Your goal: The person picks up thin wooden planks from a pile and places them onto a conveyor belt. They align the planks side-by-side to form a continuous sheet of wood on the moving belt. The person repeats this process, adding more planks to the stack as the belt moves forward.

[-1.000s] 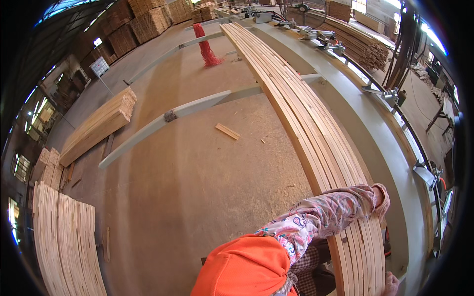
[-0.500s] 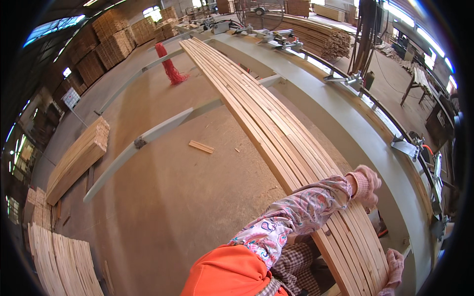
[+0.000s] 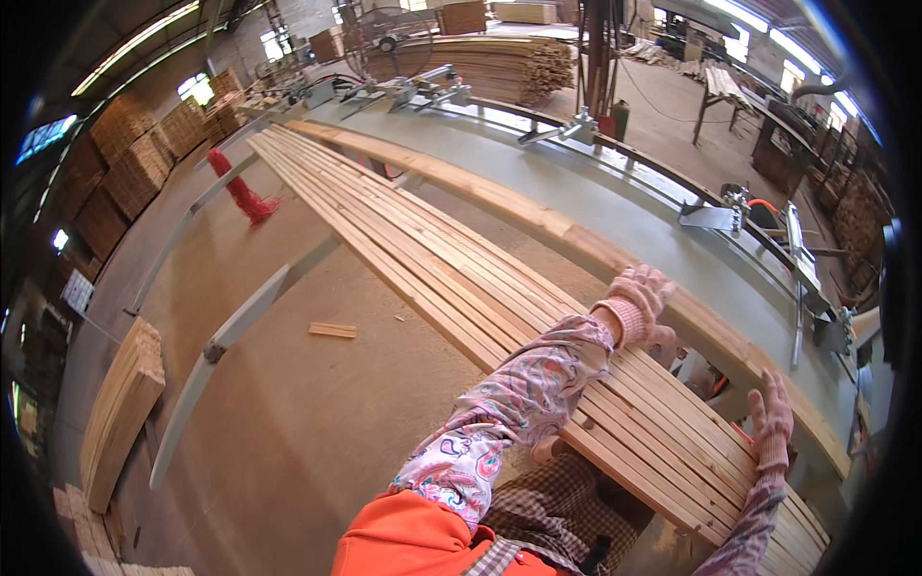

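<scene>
A long wooden board (image 3: 499, 197) lies at the inner edge of the grey machine bed (image 3: 480, 144), with a gap between it and the row of wooden strips (image 3: 423, 254) nearer me. My left hand (image 3: 642, 300), in a pink knit glove, rests on this board with its fingers reaching over it and its thumb apart. Farther down the same board, my right hand (image 3: 770, 415) touches its near side with fingers stretched out. Both hands appear open, not wrapped around the wood. My left forearm crosses above the strips and hides part of them.
Metal clamps (image 3: 715, 216) line a rail beyond the bed. Curved grey support arms (image 3: 216, 346) reach out on the left. Red strings (image 3: 240, 192) hang from one arm. Stacked timber (image 3: 125, 413) stands at left, and a wood scrap (image 3: 332, 330) lies on the floor.
The board has moved away from the strips onto the machine bed's edge. Both hands have gone outward with it, and their fingers have straightened. The view has turned to the right.
</scene>
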`<state>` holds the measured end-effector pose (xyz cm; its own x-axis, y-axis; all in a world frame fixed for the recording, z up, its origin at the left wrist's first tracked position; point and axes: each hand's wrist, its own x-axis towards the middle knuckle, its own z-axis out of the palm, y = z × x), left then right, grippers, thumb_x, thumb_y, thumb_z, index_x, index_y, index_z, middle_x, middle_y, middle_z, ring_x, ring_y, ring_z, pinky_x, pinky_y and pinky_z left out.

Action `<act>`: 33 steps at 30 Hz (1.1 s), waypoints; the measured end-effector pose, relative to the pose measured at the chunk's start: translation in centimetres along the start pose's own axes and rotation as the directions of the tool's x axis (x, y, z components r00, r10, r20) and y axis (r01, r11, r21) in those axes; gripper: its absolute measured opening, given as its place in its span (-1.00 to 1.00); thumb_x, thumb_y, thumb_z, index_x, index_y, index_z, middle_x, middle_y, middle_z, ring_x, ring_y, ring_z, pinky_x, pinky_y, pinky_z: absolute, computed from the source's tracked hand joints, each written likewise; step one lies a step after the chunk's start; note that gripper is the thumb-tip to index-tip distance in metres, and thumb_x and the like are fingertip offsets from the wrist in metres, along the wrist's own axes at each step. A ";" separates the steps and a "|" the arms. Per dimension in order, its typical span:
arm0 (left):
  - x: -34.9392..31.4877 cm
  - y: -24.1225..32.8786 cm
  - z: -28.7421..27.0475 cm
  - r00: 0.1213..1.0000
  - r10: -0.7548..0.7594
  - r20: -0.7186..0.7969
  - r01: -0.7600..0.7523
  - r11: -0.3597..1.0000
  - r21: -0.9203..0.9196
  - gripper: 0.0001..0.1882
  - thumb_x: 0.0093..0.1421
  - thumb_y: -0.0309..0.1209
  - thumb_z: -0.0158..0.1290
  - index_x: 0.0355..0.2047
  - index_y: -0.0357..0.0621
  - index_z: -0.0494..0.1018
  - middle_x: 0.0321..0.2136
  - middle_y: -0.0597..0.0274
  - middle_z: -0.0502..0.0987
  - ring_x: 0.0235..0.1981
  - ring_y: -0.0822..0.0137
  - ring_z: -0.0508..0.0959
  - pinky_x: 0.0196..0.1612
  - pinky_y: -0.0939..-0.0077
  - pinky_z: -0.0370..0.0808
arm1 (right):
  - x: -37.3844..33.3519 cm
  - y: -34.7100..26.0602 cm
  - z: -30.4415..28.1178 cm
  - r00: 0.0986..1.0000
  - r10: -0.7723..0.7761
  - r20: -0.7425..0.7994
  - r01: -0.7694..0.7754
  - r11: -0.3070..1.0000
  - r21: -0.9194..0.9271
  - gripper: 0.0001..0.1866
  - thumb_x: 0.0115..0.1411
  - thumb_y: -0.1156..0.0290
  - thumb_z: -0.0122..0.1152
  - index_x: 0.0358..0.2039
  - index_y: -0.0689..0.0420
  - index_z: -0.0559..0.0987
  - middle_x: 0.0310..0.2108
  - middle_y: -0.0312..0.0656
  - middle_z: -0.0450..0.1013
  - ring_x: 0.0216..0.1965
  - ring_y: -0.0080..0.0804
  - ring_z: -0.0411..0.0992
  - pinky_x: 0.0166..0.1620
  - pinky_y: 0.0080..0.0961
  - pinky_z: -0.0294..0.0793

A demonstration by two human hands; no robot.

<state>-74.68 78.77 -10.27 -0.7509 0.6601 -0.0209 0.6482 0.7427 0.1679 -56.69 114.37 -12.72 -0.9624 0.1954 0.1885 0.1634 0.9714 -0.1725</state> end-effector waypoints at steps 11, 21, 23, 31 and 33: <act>0.9 0.7 0.1 0.999 0.041 0.015 -0.042 0.998 0.038 -0.04 0.23 0.38 -0.08 0.42 -0.06 0.19 0.40 -0.06 0.20 0.45 -0.01 0.13 0.48 0.11 0.05 | 6.3 2.8 4.2 0.995 0.046 0.088 -0.062 0.980 0.187 -0.44 0.45 -0.09 -0.12 0.19 0.07 0.50 0.12 0.06 0.48 0.15 0.10 0.41 0.21 -0.16 0.41; 0.7 0.6 -0.3 0.998 -0.012 0.066 0.009 0.999 0.040 -0.09 0.27 0.36 -0.14 0.42 0.01 0.19 0.41 0.01 0.20 0.46 0.04 0.12 0.49 0.12 0.02 | 4.0 -2.2 -0.6 0.936 -0.066 0.345 0.120 0.983 -0.138 -0.45 0.48 -0.07 -0.28 -0.20 0.00 0.65 -0.19 -0.05 0.61 -0.05 0.02 0.51 0.06 -0.12 0.46; 0.7 0.8 -0.8 0.989 -0.005 0.146 0.005 1.000 0.002 -0.09 0.26 0.37 -0.16 0.41 0.01 0.19 0.39 0.02 0.24 0.44 0.06 0.16 0.47 0.12 0.05 | 2.4 -1.0 -0.7 0.909 -0.062 0.413 0.120 0.986 -0.115 -0.56 0.46 0.00 -0.17 -0.10 0.01 0.60 -0.11 -0.06 0.58 -0.06 0.00 0.51 0.01 -0.11 0.50; 0.2 1.1 -1.4 0.977 -0.021 0.210 0.014 0.999 0.033 -0.20 0.35 0.34 -0.27 0.15 -0.07 0.52 0.08 -0.02 0.58 0.18 0.08 0.53 0.30 0.13 0.33 | -0.3 -0.8 1.3 0.986 -0.081 0.145 0.095 0.991 -0.092 -0.42 0.49 -0.08 -0.28 -0.05 0.11 0.60 -0.04 0.02 0.55 -0.02 0.09 0.48 0.05 -0.09 0.46; 0.8 0.7 -0.5 0.978 -0.027 0.206 0.020 0.999 0.036 -0.15 0.36 0.36 -0.33 0.07 -0.14 0.58 0.03 -0.05 0.61 0.12 0.05 0.57 0.21 0.09 0.44 | -0.4 -1.4 1.1 0.989 -0.027 0.145 0.038 0.997 -0.070 -0.34 0.48 -0.14 -0.33 -0.08 0.13 0.63 -0.07 0.05 0.57 -0.03 0.11 0.49 0.06 -0.08 0.45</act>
<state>-74.86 79.72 -9.68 -0.7260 0.6487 -0.2285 0.6370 0.7595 0.1322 -56.77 112.78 -13.57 -0.9879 0.1469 0.0506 0.1415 0.9851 -0.0975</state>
